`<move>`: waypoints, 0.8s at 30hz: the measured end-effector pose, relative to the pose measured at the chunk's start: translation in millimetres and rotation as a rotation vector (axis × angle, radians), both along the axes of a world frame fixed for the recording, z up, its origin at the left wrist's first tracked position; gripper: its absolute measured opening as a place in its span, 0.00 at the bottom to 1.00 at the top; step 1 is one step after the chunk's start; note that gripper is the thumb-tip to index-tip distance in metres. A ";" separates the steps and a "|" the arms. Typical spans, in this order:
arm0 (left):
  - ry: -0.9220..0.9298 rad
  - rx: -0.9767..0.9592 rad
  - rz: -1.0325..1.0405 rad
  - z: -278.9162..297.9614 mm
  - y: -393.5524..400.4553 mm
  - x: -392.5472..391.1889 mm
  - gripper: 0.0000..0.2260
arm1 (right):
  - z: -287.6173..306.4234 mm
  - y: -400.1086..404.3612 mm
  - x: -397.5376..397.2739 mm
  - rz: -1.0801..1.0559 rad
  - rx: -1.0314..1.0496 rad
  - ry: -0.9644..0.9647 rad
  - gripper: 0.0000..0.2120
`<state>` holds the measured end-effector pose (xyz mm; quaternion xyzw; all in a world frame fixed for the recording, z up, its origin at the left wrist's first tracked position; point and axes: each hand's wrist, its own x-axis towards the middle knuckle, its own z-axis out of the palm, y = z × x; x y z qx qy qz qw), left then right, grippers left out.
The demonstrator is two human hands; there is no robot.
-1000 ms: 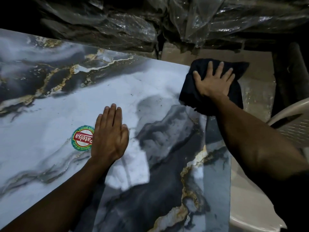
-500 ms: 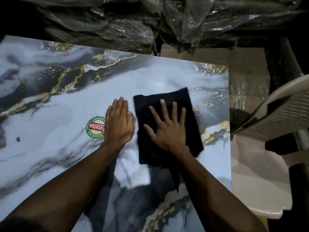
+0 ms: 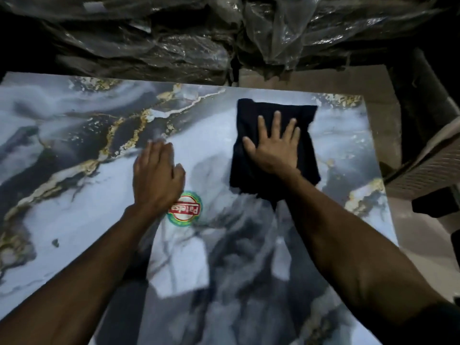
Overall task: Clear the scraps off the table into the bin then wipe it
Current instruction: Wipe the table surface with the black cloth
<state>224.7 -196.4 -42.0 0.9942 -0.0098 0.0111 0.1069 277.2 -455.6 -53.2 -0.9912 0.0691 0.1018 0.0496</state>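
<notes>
Now wiping. Right hand (image 3: 275, 151) lies flat on a dark cloth (image 3: 275, 115), fingers (image 3: 276, 120) spread wide and straight, pressing it onto the marble-patterned counter (image 3: 74, 195). Cloth sits under and around those fingers, toward the far right corner. Left hand (image 3: 158, 178) rests flat on the counter to the left of the cloth, well apart from it, fingers straight and close together, tips blurred; a round sticker (image 3: 185, 210) lies just beside its wrist.

One small dark speck (image 3: 55, 242) lies well left of the left forearm; no bin in view.

Judgement: keep the palm weight even so the cloth does not bunch, overlap strokes, work out to the edges, and carry the cloth left to lift that speck. Left hand likely steadies the counter.
</notes>
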 end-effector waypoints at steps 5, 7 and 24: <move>0.009 0.072 -0.001 3.3 53.3 34.2 0.30 | -5.5 72.8 -34.3 0.225 0.008 -0.067 0.38; 0.018 0.098 0.008 1.5 64.4 47.1 0.31 | -5.3 61.3 -47.1 0.218 0.012 -0.077 0.38; -0.078 -0.049 0.052 -21.5 74.9 60.2 0.26 | 1.4 140.9 134.0 0.118 -0.011 0.002 0.37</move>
